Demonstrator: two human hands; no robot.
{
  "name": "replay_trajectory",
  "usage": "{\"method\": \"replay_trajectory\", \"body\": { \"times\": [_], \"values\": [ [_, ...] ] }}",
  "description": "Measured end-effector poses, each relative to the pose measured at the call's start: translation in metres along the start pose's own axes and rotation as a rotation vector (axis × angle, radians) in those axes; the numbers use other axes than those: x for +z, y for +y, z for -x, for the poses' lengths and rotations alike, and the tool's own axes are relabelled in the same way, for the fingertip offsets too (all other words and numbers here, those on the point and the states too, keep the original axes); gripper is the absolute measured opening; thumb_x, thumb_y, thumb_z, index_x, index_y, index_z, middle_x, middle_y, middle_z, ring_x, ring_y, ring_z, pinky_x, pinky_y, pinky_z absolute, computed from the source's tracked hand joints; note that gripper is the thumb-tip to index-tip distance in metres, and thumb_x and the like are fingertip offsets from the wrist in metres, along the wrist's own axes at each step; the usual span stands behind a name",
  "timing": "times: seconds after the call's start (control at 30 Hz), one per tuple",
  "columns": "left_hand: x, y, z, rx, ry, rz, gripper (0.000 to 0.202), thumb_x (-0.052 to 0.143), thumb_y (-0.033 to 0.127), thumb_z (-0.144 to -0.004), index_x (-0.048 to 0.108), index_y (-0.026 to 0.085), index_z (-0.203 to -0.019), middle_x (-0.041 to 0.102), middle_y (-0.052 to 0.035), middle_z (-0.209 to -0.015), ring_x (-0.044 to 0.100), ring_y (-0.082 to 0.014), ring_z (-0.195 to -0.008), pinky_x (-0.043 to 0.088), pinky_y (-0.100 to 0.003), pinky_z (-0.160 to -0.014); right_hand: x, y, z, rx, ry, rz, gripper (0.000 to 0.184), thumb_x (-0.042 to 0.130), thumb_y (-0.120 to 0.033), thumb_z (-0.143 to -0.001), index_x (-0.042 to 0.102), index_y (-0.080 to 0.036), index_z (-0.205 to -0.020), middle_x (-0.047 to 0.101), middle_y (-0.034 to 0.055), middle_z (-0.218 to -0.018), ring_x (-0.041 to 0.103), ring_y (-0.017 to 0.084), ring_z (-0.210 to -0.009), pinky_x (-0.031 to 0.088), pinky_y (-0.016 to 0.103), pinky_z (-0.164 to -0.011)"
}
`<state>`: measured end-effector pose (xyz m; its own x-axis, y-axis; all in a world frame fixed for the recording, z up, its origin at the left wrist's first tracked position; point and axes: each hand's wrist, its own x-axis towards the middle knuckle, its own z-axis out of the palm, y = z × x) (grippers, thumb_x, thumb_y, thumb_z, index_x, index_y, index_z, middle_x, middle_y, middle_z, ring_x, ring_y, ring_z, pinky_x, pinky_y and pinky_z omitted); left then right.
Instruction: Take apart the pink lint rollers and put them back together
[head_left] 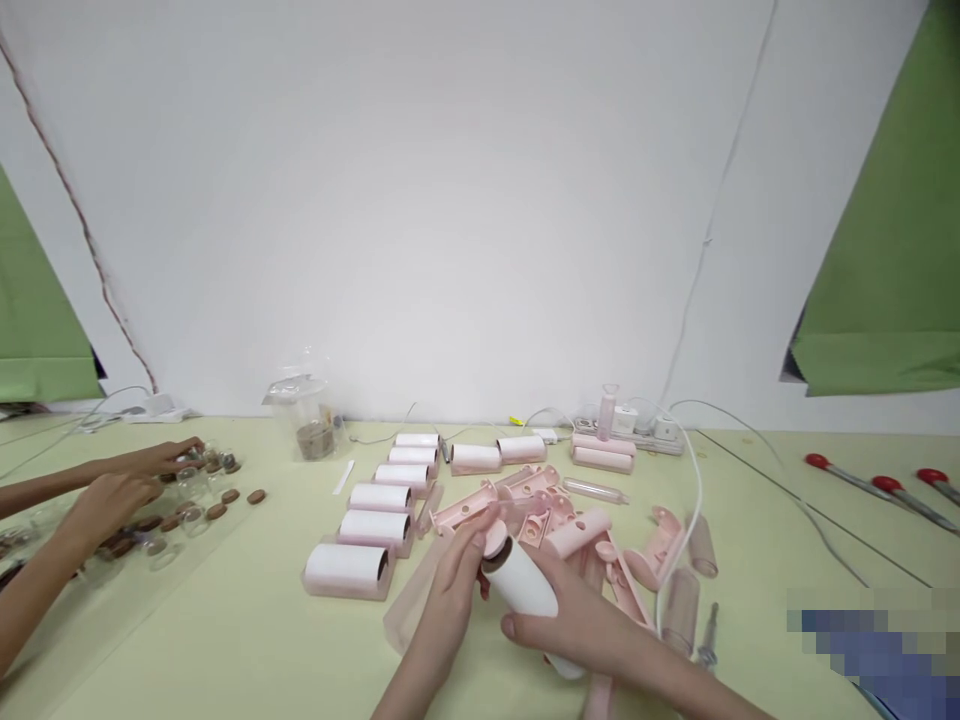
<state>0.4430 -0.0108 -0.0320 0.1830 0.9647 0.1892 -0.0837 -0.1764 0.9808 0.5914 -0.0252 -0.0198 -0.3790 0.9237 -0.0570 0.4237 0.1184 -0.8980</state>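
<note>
My right hand (581, 625) is wrapped round a white roller (525, 585) that lies tilted over the table near the front edge. A pink cap (494, 538) sits on the roller's far end, and my left hand (450, 590) pinches there with thumb and fingers. A translucent pink cover (411, 600) lies under my left hand. Just beyond my hands is a heap of pink plastic handle parts (555, 515).
A row of white rolls in pink holders (375, 525) runs back on the left. A power strip (630, 432) and cables lie by the wall. Another person's hands (127, 485) work among small glass jars and brown lids at far left. Red-tipped tools (874, 485) lie at right.
</note>
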Motion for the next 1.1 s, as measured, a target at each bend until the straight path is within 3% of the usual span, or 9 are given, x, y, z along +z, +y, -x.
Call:
{"method": "replay_trajectory", "body": {
  "times": [0.13, 0.33, 0.43, 0.57, 0.73, 0.8, 0.93, 1.0, 1.1],
  "values": [
    [0.0, -0.001, 0.001, 0.142, -0.059, -0.143, 0.038, 0.035, 0.037, -0.085, 0.056, 0.021, -0.112, 0.05, -0.0042, -0.123, 0.038, -0.0197, -0.119, 0.028, -0.035, -0.101, 0.0, 0.002, -0.001, 0.07, 0.039, 0.024, 0.047, 0.065, -0.028, -0.061, 0.052, -0.022, -0.106, 0.055, 0.0027, -0.088, 0.053, 0.018, -0.074, 0.042, 0.023, -0.057],
    [-0.004, -0.006, 0.003, 0.182, -0.156, -0.228, 0.041, 0.029, 0.036, -0.088, 0.047, 0.021, -0.122, 0.042, -0.003, -0.131, 0.032, -0.0174, -0.124, 0.021, -0.036, -0.105, -0.005, 0.005, -0.003, 0.056, 0.003, -0.026, 0.04, 0.064, -0.028, -0.062, 0.053, -0.02, -0.1, 0.055, 0.0018, -0.083, 0.053, 0.017, -0.071, 0.04, 0.022, -0.054],
    [-0.003, -0.01, 0.003, 0.214, -0.195, -0.297, 0.043, 0.04, 0.038, -0.084, 0.043, 0.024, -0.124, 0.041, -0.0032, -0.132, 0.033, -0.0203, -0.124, 0.024, -0.038, -0.104, -0.005, 0.005, -0.001, 0.01, 0.003, -0.016, 0.034, 0.063, -0.026, -0.064, 0.055, -0.019, -0.096, 0.057, 0.0021, -0.083, 0.053, 0.017, -0.073, 0.04, 0.022, -0.056],
    [-0.005, -0.009, 0.004, 0.259, -0.083, -0.399, 0.043, 0.055, 0.034, -0.076, 0.05, 0.026, -0.118, 0.052, -0.0048, -0.122, 0.042, -0.0241, -0.116, 0.033, -0.039, -0.098, -0.005, 0.001, -0.001, -0.021, -0.02, -0.052, 0.043, 0.063, -0.033, -0.067, 0.051, -0.02, -0.106, 0.058, 0.003, -0.087, 0.055, 0.018, -0.077, 0.042, 0.025, -0.062],
    [-0.018, -0.007, 0.005, 0.486, 0.302, -0.492, 0.043, 0.051, 0.03, -0.079, 0.044, 0.03, -0.122, 0.049, -0.0038, -0.122, 0.043, -0.0218, -0.114, 0.048, -0.025, -0.073, -0.014, 0.0, -0.004, -0.018, 0.096, -0.09, 0.059, 0.059, -0.052, -0.069, 0.046, -0.021, -0.118, 0.052, 0.0068, -0.112, 0.052, 0.022, -0.094, 0.041, 0.032, -0.079],
    [-0.021, -0.009, 0.004, 0.65, 0.307, -0.624, 0.05, 0.05, 0.024, -0.08, 0.036, 0.033, -0.127, 0.049, -0.0037, -0.118, 0.045, -0.021, -0.109, 0.047, -0.025, -0.071, -0.017, 0.001, -0.004, 0.021, 0.1, -0.186, 0.064, 0.054, -0.055, -0.072, 0.042, -0.02, -0.124, 0.051, 0.0085, -0.114, 0.053, 0.021, -0.094, 0.041, 0.033, -0.081],
    [-0.017, -0.013, 0.005, 0.935, 0.236, -0.853, 0.062, 0.052, 0.017, -0.079, 0.025, 0.032, -0.132, 0.05, -0.0061, -0.109, 0.05, -0.0218, -0.101, 0.043, -0.03, -0.083, -0.015, 0.001, -0.005, -0.004, 0.046, -0.389, 0.071, 0.053, -0.054, -0.073, 0.034, -0.015, -0.13, 0.051, 0.0099, -0.113, 0.05, 0.021, -0.1, 0.04, 0.032, -0.086],
    [-0.014, -0.016, 0.005, 0.985, 0.238, -0.893, 0.066, 0.054, 0.016, -0.078, 0.021, 0.028, -0.134, 0.051, -0.0084, -0.109, 0.05, -0.0231, -0.101, 0.043, -0.031, -0.082, -0.013, 0.0, -0.004, -0.04, 0.003, -0.427, 0.073, 0.056, -0.052, -0.072, 0.031, -0.016, -0.131, 0.051, 0.0097, -0.113, 0.048, 0.021, -0.105, 0.039, 0.031, -0.088],
    [-0.013, -0.026, 0.006, 1.004, 0.216, -0.92, 0.072, 0.052, 0.017, -0.078, 0.011, 0.021, -0.137, 0.054, -0.013, -0.108, 0.051, -0.0264, -0.102, 0.043, -0.035, -0.081, -0.013, -0.002, 0.002, -0.026, -0.062, -0.423, 0.094, 0.067, -0.047, -0.063, 0.014, -0.022, -0.137, 0.046, 0.0098, -0.121, 0.044, 0.022, -0.11, 0.036, 0.033, -0.091]
  ]
}}
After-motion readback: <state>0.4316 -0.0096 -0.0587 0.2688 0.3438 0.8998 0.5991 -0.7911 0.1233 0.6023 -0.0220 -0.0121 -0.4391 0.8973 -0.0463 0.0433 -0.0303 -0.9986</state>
